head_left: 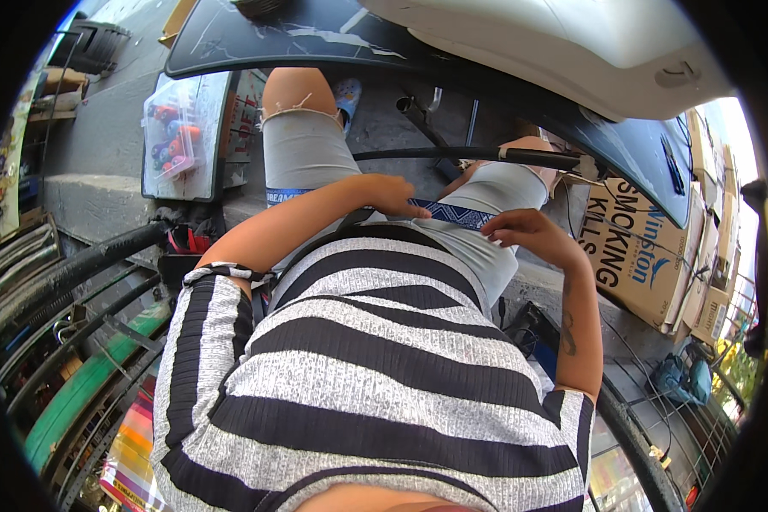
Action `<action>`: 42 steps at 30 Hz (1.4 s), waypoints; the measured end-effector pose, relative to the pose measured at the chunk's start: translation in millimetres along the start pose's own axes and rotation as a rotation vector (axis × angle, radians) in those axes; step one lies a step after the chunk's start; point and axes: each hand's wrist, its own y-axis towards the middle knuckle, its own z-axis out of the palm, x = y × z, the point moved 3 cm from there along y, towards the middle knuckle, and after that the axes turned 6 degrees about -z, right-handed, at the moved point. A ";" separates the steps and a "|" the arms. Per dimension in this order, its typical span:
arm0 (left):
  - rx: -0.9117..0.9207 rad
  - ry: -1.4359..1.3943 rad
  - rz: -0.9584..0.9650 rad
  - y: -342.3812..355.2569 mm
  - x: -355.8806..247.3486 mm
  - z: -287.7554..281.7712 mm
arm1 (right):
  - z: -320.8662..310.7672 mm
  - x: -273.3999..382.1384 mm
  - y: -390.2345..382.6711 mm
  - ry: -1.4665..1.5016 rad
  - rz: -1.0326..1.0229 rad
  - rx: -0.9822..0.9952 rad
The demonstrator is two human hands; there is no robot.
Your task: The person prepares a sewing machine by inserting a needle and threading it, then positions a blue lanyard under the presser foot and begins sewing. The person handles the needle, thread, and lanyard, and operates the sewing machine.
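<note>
Across my lap lies a long blue fabric band (456,213) with a white geometric pattern; more blue with white lettering shows along my left thigh. My left hand (387,196) is curled over the middle of the band, its fingertips closed on it. Farther right, my right hand (527,235) pinches the band between thumb and fingers near its right end. The stretch between both hands lies fairly flat over my light shorts (311,149). Part of the band is hidden beneath my left forearm.
A dark marble-patterned table (290,38) with a white machine (563,51) on it stands ahead of my knees. At left is a clear plastic box (175,132) of colourful spools. Cardboard boxes (631,247) stand at right. Metal racks (77,316) flank me.
</note>
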 end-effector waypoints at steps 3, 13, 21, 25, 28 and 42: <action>0.319 -0.366 0.129 18.8 -6.2 8.1 | 32.7 -10.2 -2.6 0.290 0.088 0.066; -0.024 -1.402 0.346 -82.5 -62.2 -75.3 | 104.1 54.0 30.3 0.391 -0.472 -0.254; -0.014 -2.035 0.410 -132.8 -49.0 -109.3 | 134.8 103.6 66.7 0.815 -0.518 -0.072; -0.320 -2.190 0.330 -155.3 -19.3 -105.0 | 127.4 116.6 58.6 0.555 -0.444 -0.023; -0.419 -2.273 0.465 -171.3 13.7 -101.9 | 109.5 131.1 35.8 0.402 -0.427 -0.031; -0.461 -2.507 0.494 -179.7 99.3 -37.1 | -17.1 137.9 -104.4 -0.016 0.073 -0.185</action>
